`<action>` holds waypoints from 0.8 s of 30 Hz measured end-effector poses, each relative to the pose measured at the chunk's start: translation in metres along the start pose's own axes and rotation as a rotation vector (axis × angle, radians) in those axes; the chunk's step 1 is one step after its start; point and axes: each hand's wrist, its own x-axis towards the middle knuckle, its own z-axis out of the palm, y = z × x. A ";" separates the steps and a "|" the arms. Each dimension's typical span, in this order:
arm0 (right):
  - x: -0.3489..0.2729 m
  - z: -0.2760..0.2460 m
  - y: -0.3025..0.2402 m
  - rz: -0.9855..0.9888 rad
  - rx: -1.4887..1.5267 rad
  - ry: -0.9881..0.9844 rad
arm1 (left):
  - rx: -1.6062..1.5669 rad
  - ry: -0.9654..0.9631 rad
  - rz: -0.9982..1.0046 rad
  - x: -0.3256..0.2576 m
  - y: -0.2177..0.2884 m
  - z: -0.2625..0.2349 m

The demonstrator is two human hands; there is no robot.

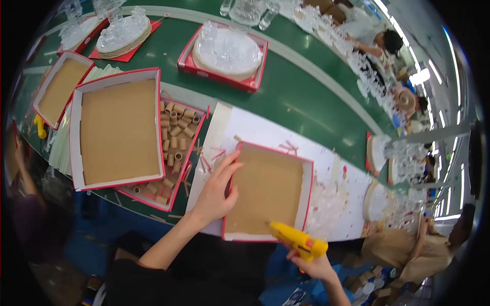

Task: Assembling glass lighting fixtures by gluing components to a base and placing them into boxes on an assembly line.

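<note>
In front of me lies a shallow cardboard box (270,188) with a brown inside, white inner walls and red outer edges. My left hand (217,191) grips its left wall, fingers stretched along the rim and thumb on the inner side. A yellow glue gun (296,238) is in my right hand (312,260), fingers wrapped round its handle. The gun's nozzle points left, over the box's near right part; whether the tip touches the cardboard I cannot tell. The box rests on a white sheet (332,168) on the green table.
Left of it, a larger open box (122,132) lies partly over a red tray (171,201) of short cardboard tubes (176,132). A red box with clear pieces on a round stack (227,51) stands farther back. Red strips (288,148) and clear plastic bits (326,204) litter the sheet. People work at right.
</note>
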 end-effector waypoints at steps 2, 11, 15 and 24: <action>-0.015 -0.008 0.009 0.022 0.096 0.075 | 0.021 -0.013 0.005 0.001 -0.005 0.005; -0.028 -0.017 0.043 0.160 0.094 0.290 | 0.015 -0.001 0.025 0.001 -0.003 0.003; -0.027 -0.017 0.037 0.213 0.089 0.330 | 0.010 -0.003 0.028 0.003 -0.007 0.008; -0.026 -0.024 0.044 0.189 0.152 0.376 | 0.134 0.031 0.108 0.006 -0.014 0.012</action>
